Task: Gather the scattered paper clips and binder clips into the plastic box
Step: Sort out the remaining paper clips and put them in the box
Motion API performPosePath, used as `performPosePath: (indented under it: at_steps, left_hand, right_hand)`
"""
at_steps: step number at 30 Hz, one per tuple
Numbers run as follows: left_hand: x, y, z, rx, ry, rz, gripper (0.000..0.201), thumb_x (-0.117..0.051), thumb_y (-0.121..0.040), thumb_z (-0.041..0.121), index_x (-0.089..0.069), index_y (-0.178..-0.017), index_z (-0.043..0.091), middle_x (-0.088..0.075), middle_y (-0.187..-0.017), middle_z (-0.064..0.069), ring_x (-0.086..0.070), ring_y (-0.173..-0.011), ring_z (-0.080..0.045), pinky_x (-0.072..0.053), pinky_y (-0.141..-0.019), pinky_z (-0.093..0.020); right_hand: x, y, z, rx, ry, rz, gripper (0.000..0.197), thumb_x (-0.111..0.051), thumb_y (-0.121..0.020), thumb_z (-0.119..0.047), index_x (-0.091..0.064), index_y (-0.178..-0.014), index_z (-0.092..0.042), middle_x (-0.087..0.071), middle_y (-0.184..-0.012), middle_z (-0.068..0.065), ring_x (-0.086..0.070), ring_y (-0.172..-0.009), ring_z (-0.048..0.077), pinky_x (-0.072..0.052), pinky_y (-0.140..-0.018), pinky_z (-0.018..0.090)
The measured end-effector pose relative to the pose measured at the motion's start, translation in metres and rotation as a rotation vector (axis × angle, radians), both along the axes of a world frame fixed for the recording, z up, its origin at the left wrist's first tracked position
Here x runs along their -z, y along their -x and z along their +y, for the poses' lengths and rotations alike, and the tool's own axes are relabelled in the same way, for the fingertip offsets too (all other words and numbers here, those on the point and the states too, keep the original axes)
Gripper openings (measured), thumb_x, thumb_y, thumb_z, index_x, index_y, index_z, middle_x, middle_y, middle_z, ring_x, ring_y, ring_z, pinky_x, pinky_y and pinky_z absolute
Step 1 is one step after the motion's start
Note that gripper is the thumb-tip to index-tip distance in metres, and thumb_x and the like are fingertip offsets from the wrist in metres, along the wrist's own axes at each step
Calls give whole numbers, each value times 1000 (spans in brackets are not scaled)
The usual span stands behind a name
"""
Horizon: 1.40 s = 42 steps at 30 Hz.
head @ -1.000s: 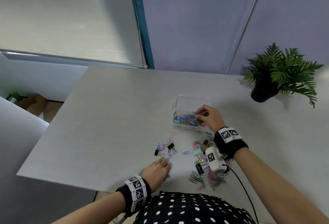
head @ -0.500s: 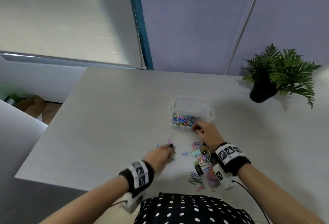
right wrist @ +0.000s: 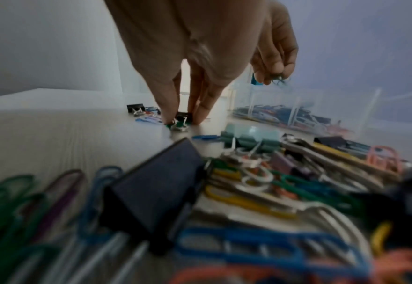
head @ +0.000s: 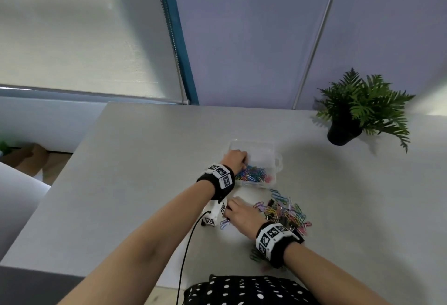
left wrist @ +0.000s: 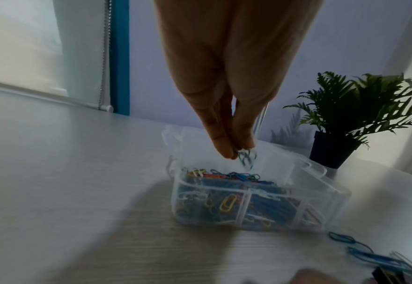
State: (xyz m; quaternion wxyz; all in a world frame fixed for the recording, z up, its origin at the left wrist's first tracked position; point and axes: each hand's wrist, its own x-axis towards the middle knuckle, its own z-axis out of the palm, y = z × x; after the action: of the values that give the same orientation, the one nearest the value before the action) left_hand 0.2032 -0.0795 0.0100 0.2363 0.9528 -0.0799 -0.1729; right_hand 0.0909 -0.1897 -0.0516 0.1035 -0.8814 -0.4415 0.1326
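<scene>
A clear plastic box (head: 254, 146) (left wrist: 318, 170) (right wrist: 346, 103) holds many coloured paper clips (head: 252, 175) (left wrist: 227, 205). My left hand (head: 243, 159) (left wrist: 236, 151) hangs over the box's left part and pinches a few greenish paper clips (left wrist: 246, 156). Below the box, my right hand (head: 228, 208) (right wrist: 182, 120) has its fingertips (right wrist: 168, 118) down on the table, pinching a small black binder clip (right wrist: 183, 117) beside a green paper clip. A pile of paper clips and binder clips (head: 287, 212) (right wrist: 251, 136) lies right of that hand.
A potted fern (head: 358, 111) (left wrist: 334, 149) stands at the back right of the grey table (head: 145, 171). Another black binder clip (right wrist: 135, 107) and a few loose paper clips (head: 225, 223) lie left of my right hand. The table's left edge is near.
My left hand rose from the small left group of clips to the box, carrying paper clips. My right hand left the box and came down onto that left group.
</scene>
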Motion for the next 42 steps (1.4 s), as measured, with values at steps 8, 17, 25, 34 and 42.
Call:
performPosePath:
  at_steps: [8,17,25,34,42]
  left_hand:
    - [-12,20,31,-43,125,-30,31,-40,-84,-11,-65,-99,-2,-68,-106,-17,-63,-100,-26,-46,-95,-34]
    - [4,103,72,13,99,38,31,-41,-83,-8,-67,-90,9,-67,-88,-5,-61,-76,-16,-50,-75,-26]
    - [27,151,26,-6,-200,36,44,-64,-81,27,-47,-117,8,-50,-121,-9,-47,-113,-25,-45,-90,-36]
    - [38,159,23,-117,-162,57,32,-61,-83,19,-50,-111,8,-55,-118,-9,-48,-115,-24,-44,-93,-36]
    - [38,161,26,-63,-139,54,15,-57,-86,15,-57,-99,8,-56,-112,-9,-48,-110,-24,-44,-88,-34]
  right_hand:
    - [-17,-10,-21,330,-348,360,13,-60,-80,-10,-56,-93,-7,-50,-96,3,-50,-93,20,-46,-85,31]
    - [-12,-37,-41,302,-152,128,19,-56,-81,0,-56,-99,-6,-57,-110,9,-46,-107,25,-40,-89,34]
    - [-16,-21,-10,101,32,77,51,-67,-77,-30,-50,-121,-11,-49,-122,4,-38,-119,21,-32,-103,33]
    - [-10,-8,1,192,-43,226,28,-66,-77,-14,-55,-102,-8,-51,-110,7,-43,-108,21,-44,-85,37]
    - [-11,1,-6,122,42,121,17,-55,-88,-20,-56,-97,-6,-55,-108,10,-46,-108,25,-34,-73,34]
